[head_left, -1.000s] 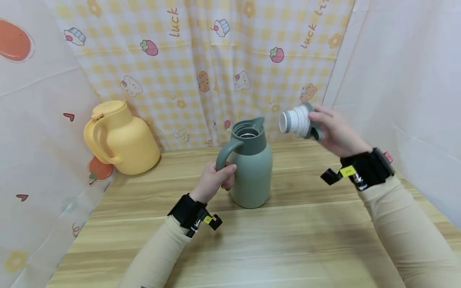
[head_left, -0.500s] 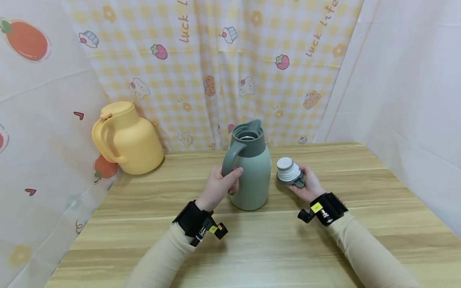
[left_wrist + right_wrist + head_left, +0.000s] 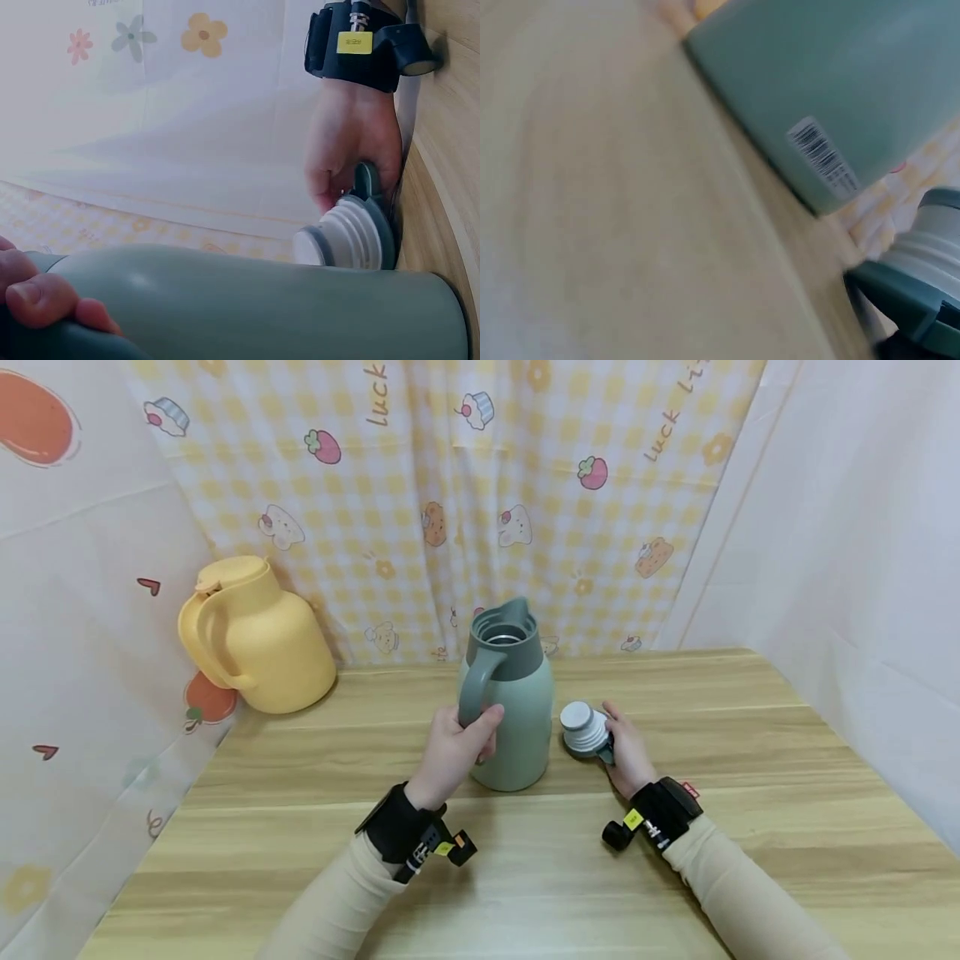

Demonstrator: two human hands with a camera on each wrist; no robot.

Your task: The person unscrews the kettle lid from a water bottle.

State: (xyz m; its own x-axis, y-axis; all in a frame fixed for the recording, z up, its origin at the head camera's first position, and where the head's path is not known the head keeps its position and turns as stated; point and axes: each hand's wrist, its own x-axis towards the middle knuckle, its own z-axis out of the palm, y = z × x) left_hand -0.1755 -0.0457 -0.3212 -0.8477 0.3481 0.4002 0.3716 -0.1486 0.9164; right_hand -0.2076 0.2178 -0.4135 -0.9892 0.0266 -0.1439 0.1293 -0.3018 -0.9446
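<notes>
A green vacuum jug (image 3: pixel 519 727) stands upright on the wooden table, its mouth uncovered and its spout pointing away. My left hand (image 3: pixel 453 747) grips the lower part of its dark green handle (image 3: pixel 477 685), thumb along the near side. To the right of the jug is its lid (image 3: pixel 587 731), turned over with the white ribbed stopper up. My right hand (image 3: pixel 632 758) holds this lid at the lever side, low over the tabletop. In the left wrist view, the fingers curl around the lid's green lever (image 3: pixel 366 180). A barcode label (image 3: pixel 823 156) shows low on the jug in the right wrist view.
A yellow jug (image 3: pixel 262 643) with its lid on stands at the back left, near the side curtain. Behind the table (image 3: pixel 555 877) hangs a yellow checked curtain (image 3: pixel 480 510). A white curtain (image 3: pixel 840 568) runs along the right side.
My right hand has brought the lid down from the air at the right to the tabletop beside the jug, turning its stopper upward. My left hand keeps its grip on the handle.
</notes>
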